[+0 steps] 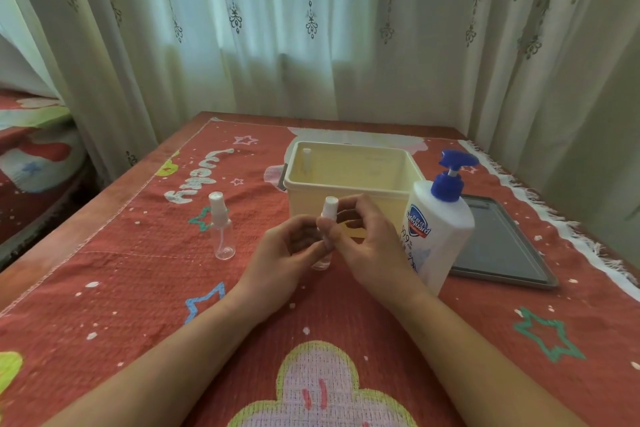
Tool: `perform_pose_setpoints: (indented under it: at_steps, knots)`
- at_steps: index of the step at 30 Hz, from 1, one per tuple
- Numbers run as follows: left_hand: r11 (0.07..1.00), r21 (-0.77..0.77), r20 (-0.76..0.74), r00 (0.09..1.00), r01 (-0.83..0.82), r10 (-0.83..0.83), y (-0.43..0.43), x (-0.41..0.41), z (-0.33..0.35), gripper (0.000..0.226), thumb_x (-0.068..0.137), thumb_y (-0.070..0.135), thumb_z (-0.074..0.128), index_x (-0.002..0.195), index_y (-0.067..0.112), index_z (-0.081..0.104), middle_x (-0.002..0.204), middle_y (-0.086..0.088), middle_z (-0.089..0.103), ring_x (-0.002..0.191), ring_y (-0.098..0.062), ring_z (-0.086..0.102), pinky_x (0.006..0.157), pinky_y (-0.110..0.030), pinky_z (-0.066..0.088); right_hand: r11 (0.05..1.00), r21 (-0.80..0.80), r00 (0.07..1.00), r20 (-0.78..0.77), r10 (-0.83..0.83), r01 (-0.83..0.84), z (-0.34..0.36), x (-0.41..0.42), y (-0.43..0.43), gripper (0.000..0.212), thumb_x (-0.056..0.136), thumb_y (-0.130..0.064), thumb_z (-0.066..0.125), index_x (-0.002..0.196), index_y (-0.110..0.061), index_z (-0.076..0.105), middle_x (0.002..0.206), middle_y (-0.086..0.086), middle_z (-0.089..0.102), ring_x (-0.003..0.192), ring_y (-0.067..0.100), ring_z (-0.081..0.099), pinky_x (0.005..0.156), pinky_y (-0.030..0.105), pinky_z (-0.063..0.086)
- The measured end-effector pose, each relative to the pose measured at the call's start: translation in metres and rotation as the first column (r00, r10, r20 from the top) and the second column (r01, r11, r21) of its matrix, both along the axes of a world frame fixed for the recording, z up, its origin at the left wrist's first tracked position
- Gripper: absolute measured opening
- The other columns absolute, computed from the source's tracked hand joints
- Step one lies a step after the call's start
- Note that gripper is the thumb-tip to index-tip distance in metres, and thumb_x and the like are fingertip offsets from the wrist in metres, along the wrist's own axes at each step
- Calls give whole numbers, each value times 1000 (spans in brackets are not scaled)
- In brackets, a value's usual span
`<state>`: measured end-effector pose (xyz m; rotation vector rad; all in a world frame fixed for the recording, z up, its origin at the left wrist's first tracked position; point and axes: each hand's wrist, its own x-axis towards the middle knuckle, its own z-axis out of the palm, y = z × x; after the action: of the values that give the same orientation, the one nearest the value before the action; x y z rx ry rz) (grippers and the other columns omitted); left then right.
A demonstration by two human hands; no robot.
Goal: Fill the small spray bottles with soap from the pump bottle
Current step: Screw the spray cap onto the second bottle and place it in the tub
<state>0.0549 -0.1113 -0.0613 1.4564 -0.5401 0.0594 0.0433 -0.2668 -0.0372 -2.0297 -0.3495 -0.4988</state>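
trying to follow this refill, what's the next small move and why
Probably twist the white spray top off the small bottle: the left hand holds its body, the right hand grips the top, which is still on, so no soap from the pump bottle can enter.

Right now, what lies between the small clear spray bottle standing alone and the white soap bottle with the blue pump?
In the head view, the left hand and right hand hold a second clear spray bottle there.
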Motion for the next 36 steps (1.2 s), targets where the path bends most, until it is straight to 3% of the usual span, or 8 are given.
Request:
perform_pose_setpoints:
  at_steps: [4, 9, 16, 21, 27, 33, 36]
  knots:
    - [1000, -22, -17, 1000, 4, -5, 0, -1, 1, 30, 82, 15, 70, 110, 8, 68, 101, -3, 77, 99, -14, 73, 84, -22, 56, 998, -55, 997, 62, 36, -33, 0, 1, 1, 14, 94, -27, 65, 106, -20, 66, 103, -10, 63, 101, 7, 60, 87, 27, 51]
    - [1000, 11, 2, 1000, -5, 5, 0, 0, -1, 30, 84, 16, 70, 113, 5, 67, 106, -9, 75, 103, -20, 72, 88, -27, 56, 995, -56, 996, 43, -79, 81, -3, 2, 1, 23, 87, -42, 70, 94, -22, 60, 92, -10, 64, 92, 3, 60, 81, 18, 49]
    - [1000, -18, -31, 1000, 5, -5, -1, 1, -1, 32, 83, 15, 71, 113, 5, 66, 103, -9, 75, 99, -16, 72, 85, -25, 56, 998, -43, 997, 46, 54, -52, 0, 1, 1, 16, 97, -28, 60, 108, -20, 68, 105, -10, 64, 101, 7, 61, 86, 24, 51]
    - [997, 38, 42, 997, -71, 69, -1, 0, 0, 32, 78, 22, 76, 106, 7, 69, 96, -9, 77, 94, -21, 75, 84, -32, 58, 998, -57, 999, 43, -16, 18, 4, 2, 1, 11, 92, -31, 67, 94, -20, 67, 93, -10, 66, 94, 5, 60, 81, 18, 47]
    - [980, 117, 103, 984, -160, 149, -2, -2, 1, 22, 83, 11, 77, 104, 12, 70, 92, -5, 77, 93, -20, 75, 84, -44, 61, 993, -39, 988, 113, -107, 111, 5, -1, 6, 14, 88, -29, 71, 85, -19, 61, 87, -8, 62, 87, 5, 58, 75, 11, 41]
    - [959, 153, 167, 962, -240, 214, -5, -4, 0, 21, 86, 16, 76, 106, 18, 70, 89, 3, 75, 90, -13, 74, 82, -46, 61, 987, -44, 980, 136, -148, 155, 2, -4, 9, 17, 90, -35, 68, 88, -19, 61, 90, -8, 60, 90, 6, 57, 77, 17, 45]
    - [978, 149, 167, 978, -147, 122, -4, -4, 3, 21, 91, 18, 73, 111, 20, 66, 93, 4, 71, 92, -13, 70, 85, -48, 59, 988, -32, 978, 149, -148, 154, 2, -5, 10, 17, 91, -36, 66, 92, -20, 62, 93, -7, 62, 93, 7, 59, 82, 20, 47]
